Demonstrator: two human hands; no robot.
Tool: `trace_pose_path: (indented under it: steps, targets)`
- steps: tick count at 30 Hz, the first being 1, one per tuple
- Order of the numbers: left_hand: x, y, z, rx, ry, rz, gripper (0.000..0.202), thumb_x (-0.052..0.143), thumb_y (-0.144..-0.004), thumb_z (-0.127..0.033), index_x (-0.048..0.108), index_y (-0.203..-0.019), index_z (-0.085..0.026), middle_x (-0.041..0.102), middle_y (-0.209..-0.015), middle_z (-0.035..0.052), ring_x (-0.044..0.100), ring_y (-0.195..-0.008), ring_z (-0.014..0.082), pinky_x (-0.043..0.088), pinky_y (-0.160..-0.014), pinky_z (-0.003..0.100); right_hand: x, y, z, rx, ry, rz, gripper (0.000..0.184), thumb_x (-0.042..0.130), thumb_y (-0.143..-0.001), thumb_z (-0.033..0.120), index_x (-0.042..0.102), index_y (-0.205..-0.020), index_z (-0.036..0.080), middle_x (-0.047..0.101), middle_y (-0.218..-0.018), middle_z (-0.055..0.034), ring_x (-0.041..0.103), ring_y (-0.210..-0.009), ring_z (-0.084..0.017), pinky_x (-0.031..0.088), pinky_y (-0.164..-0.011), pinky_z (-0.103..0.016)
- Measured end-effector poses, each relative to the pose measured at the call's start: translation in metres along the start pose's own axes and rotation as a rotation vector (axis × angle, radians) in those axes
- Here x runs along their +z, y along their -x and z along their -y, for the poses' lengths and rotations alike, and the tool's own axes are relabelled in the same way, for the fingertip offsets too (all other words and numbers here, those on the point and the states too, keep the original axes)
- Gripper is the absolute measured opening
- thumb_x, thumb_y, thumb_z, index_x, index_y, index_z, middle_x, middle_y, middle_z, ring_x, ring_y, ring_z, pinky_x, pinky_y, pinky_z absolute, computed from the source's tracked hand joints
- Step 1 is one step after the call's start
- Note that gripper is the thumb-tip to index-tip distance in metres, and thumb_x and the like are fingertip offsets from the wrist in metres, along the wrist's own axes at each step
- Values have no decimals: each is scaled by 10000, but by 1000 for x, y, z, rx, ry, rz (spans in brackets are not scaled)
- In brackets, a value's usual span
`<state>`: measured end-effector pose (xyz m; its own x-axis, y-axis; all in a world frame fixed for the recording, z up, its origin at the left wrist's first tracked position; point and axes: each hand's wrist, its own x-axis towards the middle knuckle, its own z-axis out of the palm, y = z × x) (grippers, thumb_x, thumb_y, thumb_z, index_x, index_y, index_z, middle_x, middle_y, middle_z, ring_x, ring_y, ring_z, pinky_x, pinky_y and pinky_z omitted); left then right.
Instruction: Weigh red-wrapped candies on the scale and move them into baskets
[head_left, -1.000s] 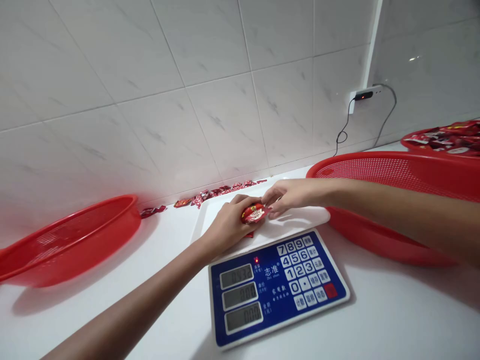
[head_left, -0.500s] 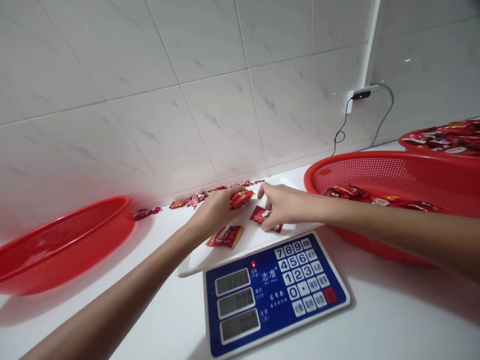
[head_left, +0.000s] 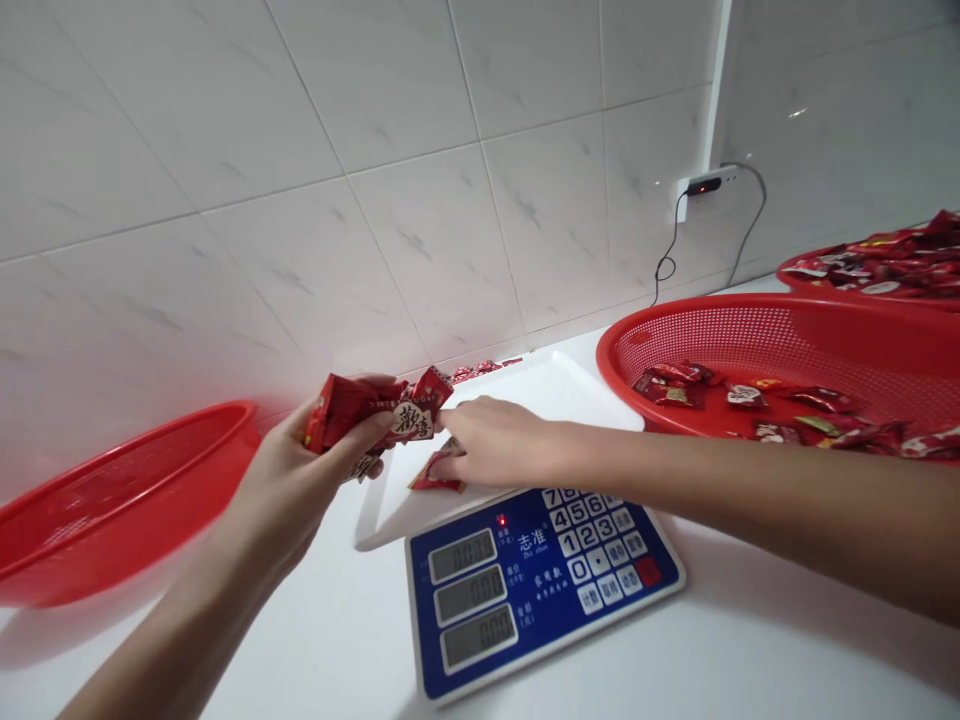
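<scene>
Head view: my left hand [head_left: 296, 480] is curled shut around a bunch of small red foil packets [head_left: 367, 408]. It holds them lifted clear of the white plastic pan [head_left: 555, 385] of the blue-faced electronic scale [head_left: 540, 580], just off the pan's left edge, between the scale and the left red mesh plastic basket [head_left: 112, 500].

My right hand [head_left: 495, 445] reaches across the pan, fingers stretched low onto 1 single red foil packet [head_left: 433, 472] lying flat at the pan's near-left corner. They touch it, but I cannot tell whether they have pinched it. The right red mesh plastic basket [head_left: 750, 325], with loose packets in it, sits well apart from both hands.

I judge the step to be clearing the pan. The next move calls for catching that flat packet by an edge, as it lies flush on smooth plastic, while my left grip stays tight.
</scene>
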<state>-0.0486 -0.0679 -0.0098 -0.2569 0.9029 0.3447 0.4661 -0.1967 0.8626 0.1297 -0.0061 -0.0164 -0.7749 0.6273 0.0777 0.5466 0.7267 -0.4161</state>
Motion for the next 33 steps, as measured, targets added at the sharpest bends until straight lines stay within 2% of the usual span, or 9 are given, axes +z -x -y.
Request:
trace_pose_path:
  steps: [3, 8, 11, 16, 20, 24, 26, 29, 33]
  targets:
    - [-1, 6, 4, 35, -65, 3, 433, 825, -699, -516, 742, -1045, -270, 717, -886, 32, 599, -751, 183, 459, -582, 263, 11, -4, 3, -44, 78, -4, 448, 657, -817, 484, 707, -1070, 117, 697, -1083, -163, 629, -960, -276, 423, -672, -331]
    - [-1, 9, 12, -36, 13, -5, 504, 847, -670, -533, 735, -1073, -251, 720, -867, 36, 627, -780, 184, 486, -576, 239, 5, -3, -11, 30, -44, -30, 226, 628, -780, 342, 670, -867, 137, 679, -843, -106, 597, -758, -204, 394, -595, -308]
    - [3, 11, 11, -78, 129, -26, 514, 885, -635, -496, 747, -1053, -231, 738, -899, 46, 635, -771, 171, 510, -563, 211, -7, 1, -25, 155, -364, -37, 124, 626, -785, 276, 601, -740, 163, 637, -755, -59, 574, -699, -164, 437, -617, -293]
    - [19, 16, 3, -206, 371, -29, 514, 944, -549, -429, 763, -971, -198, 733, -858, 49, 645, -726, 166, 540, -515, 192, -18, 10, -34, 289, -1176, -90, 131, 541, -875, 108, 582, -763, 162, 648, -796, -36, 609, -739, -107, 530, -738, -225]
    - [39, 16, -2, -214, 499, -25, 507, 943, -539, -355, 755, -975, -175, 726, -897, 56, 634, -707, 149, 545, -504, 187, -13, 15, -21, 236, -1458, -131, 218, 499, -993, 280, 643, -891, 152, 689, -870, -75, 629, -762, -142, 548, -725, -261]
    - [53, 14, 2, -229, 532, -22, 486, 924, -562, -330, 740, -975, -153, 700, -830, 45, 603, -649, 125, 525, -507, 184, -8, 14, -14, 207, -1503, -208, 360, 491, -1011, 452, 664, -905, 154, 703, -951, -94, 638, -849, -157, 540, -767, -270]
    - [57, 13, 4, -242, 529, -12, 504, 920, -573, -337, 732, -1004, -153, 686, -795, 34, 600, -637, 124, 518, -514, 190, -7, 14, -14, 194, -1425, -215, 306, 527, -997, 403, 665, -915, 143, 701, -949, -97, 648, -860, -160, 537, -793, -273]
    - [57, 13, 6, -244, 496, 59, 529, 919, -608, -356, 724, -1061, -162, 702, -855, 45, 614, -676, 127, 514, -531, 190, -4, 12, -16, 166, -1215, -261, 105, 600, -933, 193, 660, -993, 132, 703, -961, -93, 666, -838, -164, 549, -794, -290]
    - [52, 3, 5, -191, 525, 185, 488, 924, -642, -404, 729, -1036, -193, 723, -992, 67, 659, -777, 150, 529, -561, 189, 5, 3, -13, 108, -1051, -426, 139, 589, -922, 169, 661, -1041, 165, 719, -1069, -99, 683, -981, -215, 554, -907, -358]
